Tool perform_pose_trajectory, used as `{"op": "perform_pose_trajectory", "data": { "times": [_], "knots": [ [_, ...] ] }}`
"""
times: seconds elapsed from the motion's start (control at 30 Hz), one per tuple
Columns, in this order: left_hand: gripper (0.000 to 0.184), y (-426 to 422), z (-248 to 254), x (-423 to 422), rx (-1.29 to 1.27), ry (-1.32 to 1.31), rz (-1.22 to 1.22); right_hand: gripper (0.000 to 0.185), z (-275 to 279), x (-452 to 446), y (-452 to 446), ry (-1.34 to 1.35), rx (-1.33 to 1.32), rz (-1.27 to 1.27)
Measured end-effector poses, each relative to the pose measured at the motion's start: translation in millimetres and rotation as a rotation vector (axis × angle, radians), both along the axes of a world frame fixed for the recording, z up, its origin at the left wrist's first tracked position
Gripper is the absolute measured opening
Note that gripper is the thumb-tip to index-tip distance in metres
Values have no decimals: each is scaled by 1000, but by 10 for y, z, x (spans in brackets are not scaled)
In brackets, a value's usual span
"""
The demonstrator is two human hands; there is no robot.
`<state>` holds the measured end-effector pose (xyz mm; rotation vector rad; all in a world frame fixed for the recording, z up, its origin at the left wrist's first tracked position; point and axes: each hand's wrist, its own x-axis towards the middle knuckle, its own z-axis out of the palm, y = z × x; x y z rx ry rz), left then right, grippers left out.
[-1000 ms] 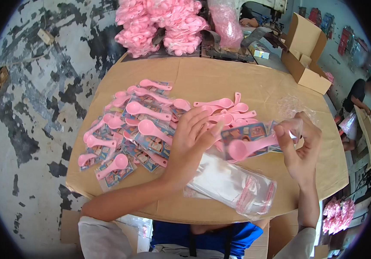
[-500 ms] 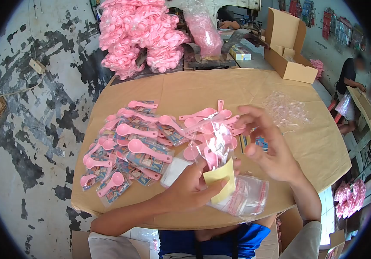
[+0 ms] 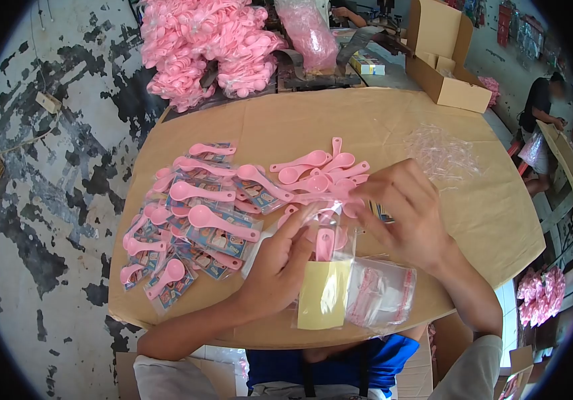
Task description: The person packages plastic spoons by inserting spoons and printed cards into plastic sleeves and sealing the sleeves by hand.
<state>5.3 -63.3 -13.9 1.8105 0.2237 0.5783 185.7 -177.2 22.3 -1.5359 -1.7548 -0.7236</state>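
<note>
My left hand point(image 3: 282, 263) is closed on the left edge of a clear plastic bag point(image 3: 352, 250). Inside that bag are a yellow card point(image 3: 324, 297) and a pink measuring spoon point(image 3: 325, 245), its handle toward me. At the bag's top, my right hand point(image 3: 406, 217) has its fingers curled together in a pinch on the upper edge; the fingertips are slightly blurred. Loose pink spoons point(image 3: 313, 160) lie just beyond both hands. Partly beneath the held bag, a stack of clear bags with red-marked strips point(image 3: 393, 293) rests near the table's front edge.
Left on the brown-covered table point(image 3: 500, 220) lies a pile of bagged spoons with printed cards point(image 3: 223, 223). Thin clear strips point(image 3: 443, 153) are heaped at right. Behind stand large bags of pink spoons point(image 3: 213, 40) and a cardboard box point(image 3: 456, 90). A person point(image 3: 540, 110) sits far right.
The bag has come down and now hangs straighter, its yellow card facing me flat. My right hand has gone from spread fingers to a pinch at the bag's top.
</note>
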Motion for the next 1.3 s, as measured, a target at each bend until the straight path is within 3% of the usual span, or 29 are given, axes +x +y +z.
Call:
{"op": "perform_pose_trajectory", "data": {
  "times": [0.1,0.2,0.43,0.57,0.67,0.8,1.1,1.2,1.3],
  "knots": [
    [45,-84,128,-79,90,176,-44,27,-49,-96,19,-46,-50,25],
    [49,-89,60,-82,200,166,-58,27,-140,-127,49,-64,-42,20],
    [52,-51,66,-101,186,286,-117,25,-252,-135,85,-183,-38,-1],
    [52,-101,75,-123,155,291,-179,22,-283,-55,69,-167,-116,14],
    [51,-85,56,-108,33,242,-185,21,-252,-12,46,23,-113,83],
    [49,15,-14,-72,-68,168,-121,20,-146,-34,73,9,-47,100],
    [49,-10,14,-105,132,223,-116,22,-252,-66,98,-106,-68,94],
    [48,-2,74,-105,159,350,-202,22,-307,-53,101,-119,-130,89],
    [49,-3,-121,-82,238,173,-216,20,-212,-87,63,-77,-177,71]
  ]
}}
